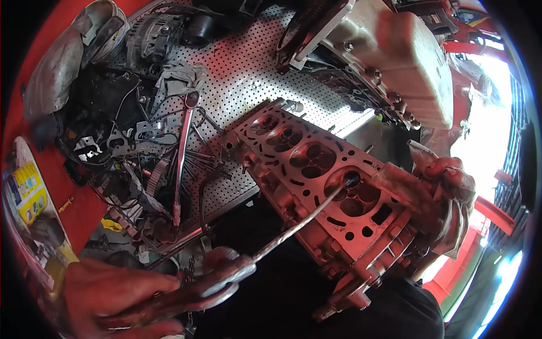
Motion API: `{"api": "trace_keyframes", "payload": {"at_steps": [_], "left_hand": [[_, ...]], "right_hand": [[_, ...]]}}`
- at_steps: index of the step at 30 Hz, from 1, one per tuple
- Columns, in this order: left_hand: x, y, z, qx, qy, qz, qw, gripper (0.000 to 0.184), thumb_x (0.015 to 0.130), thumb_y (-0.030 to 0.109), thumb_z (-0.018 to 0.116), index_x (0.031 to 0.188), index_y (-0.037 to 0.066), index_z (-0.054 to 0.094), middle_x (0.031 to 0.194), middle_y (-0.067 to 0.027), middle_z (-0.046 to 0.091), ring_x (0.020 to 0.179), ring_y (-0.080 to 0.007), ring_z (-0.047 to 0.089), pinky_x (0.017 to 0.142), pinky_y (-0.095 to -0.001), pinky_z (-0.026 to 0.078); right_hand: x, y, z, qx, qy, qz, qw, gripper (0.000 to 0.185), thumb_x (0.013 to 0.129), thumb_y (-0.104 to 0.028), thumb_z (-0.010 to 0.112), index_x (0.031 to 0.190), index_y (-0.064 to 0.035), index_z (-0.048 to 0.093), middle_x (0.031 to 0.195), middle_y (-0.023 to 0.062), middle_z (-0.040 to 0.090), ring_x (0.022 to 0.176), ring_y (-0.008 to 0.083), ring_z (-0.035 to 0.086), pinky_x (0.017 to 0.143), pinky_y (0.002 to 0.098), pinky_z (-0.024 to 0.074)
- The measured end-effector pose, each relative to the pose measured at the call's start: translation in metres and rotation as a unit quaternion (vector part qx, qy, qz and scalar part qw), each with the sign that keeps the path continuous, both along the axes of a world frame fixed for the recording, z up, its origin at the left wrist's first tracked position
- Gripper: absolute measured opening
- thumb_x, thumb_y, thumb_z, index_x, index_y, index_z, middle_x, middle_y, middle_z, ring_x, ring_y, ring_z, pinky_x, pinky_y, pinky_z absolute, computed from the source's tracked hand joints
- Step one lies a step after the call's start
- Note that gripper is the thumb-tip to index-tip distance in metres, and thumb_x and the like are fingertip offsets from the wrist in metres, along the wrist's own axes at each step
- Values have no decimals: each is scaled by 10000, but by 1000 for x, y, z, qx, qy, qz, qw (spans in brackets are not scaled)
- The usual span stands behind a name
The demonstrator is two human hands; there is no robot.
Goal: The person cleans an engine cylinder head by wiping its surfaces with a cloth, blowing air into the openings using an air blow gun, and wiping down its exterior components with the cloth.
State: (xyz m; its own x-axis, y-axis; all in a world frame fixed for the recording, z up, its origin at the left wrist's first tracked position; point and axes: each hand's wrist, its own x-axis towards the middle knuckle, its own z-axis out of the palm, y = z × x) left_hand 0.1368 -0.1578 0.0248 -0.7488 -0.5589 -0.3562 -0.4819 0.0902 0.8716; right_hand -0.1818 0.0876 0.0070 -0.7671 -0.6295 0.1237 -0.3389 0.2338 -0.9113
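A cylinder head (291,178) lies at a slant in the middle, its flat face with several round combustion chambers turned up toward me. At the lower left my left hand (116,294) is closed around a metal plier-like tool (226,277). A long thin rod (299,226) runs from the tool's front to the nearest chamber, and its dark tip sits at a valve opening there. On the right, my right hand (435,192), covered by a dirty light glove or cloth, holds the near end of the cylinder head. Its fingers are partly hidden.
A perforated metal bench top (231,73) carries a long ratchet (185,147), a rag (183,76), an alternator (155,39) and many loose bolts and brackets. A large pale metal engine cover (395,56) stands upper right. Yellow packaging (28,192) lies far left.
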Motion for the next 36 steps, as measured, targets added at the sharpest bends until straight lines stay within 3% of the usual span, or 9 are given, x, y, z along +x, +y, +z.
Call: {"api": "trace_keyframes", "payload": {"at_steps": [5,8,15,19,22,27,30,34,36], "left_hand": [[-7,-13,-3,121,-60,-17,991,494,637,396,830,834,-33,685,635,-97,671,509,-196,641,549,-259,493],[-11,2,-3,-72,-66,56,994,426,644,310,829,854,-28,677,623,-95,662,518,-185,628,623,-254,486],[-24,-10,4,3,-52,-2,999,395,644,291,830,819,-27,674,674,-118,672,596,-173,650,630,-265,483],[-29,-27,-16,46,120,-220,967,377,776,264,711,1006,-34,683,886,-217,666,655,-236,687,524,-306,548],[-20,-24,-28,21,145,-194,970,387,740,278,714,998,-10,691,823,-201,672,590,-231,675,476,-293,534],[82,-80,-18,285,-62,-45,956,495,732,339,740,989,-80,684,596,-125,640,419,-178,595,444,-258,505],[99,-84,-7,216,-121,-215,945,552,750,362,748,993,-128,673,623,-124,652,444,-144,597,420,-257,485],[66,-58,-1,216,-73,73,971,476,722,328,791,945,-82,701,626,-89,664,467,-140,614,492,-268,522],[77,-62,-7,213,-14,-10,977,534,769,385,788,843,-129,664,640,-152,664,416,-145,578,388,-241,452]], "right_hand": [[-2,-1,2,0,1,4,1000,302,874,-54,643,1141,-1,512,1005,154,604,906,187,619,732,274,531],[-4,-3,2,-1,-4,9,1000,311,877,-59,641,1152,0,509,1010,153,603,914,187,617,734,274,531],[-5,-6,1,-1,-12,14,1000,334,883,-72,637,1178,4,500,1022,153,600,932,186,612,738,273,531],[-6,-6,-1,0,-22,18,1000,347,887,-79,635,1193,6,495,1029,153,598,943,186,609,741,272,531],[-9,-4,-2,4,-30,14,999,357,889,-84,633,1204,7,491,1034,152,597,951,186,607,743,272,532],[-13,-9,0,4,-49,18,999,373,894,-93,630,1223,10,485,1042,152,595,964,186,604,747,271,532],[-21,-13,1,10,-72,33,997,383,897,-99,628,1234,11,482,1047,152,594,971,186,602,749,271,532],[-47,-35,1,53,-158,92,982,397,901,-106,625,1249,14,477,1054,151,592,982,186,599,752,270,532],[-67,-53,-3,134,-238,164,948,404,902,-109,624,1256,15,474,1058,151,591,987,186,598,753,270,532]]}}
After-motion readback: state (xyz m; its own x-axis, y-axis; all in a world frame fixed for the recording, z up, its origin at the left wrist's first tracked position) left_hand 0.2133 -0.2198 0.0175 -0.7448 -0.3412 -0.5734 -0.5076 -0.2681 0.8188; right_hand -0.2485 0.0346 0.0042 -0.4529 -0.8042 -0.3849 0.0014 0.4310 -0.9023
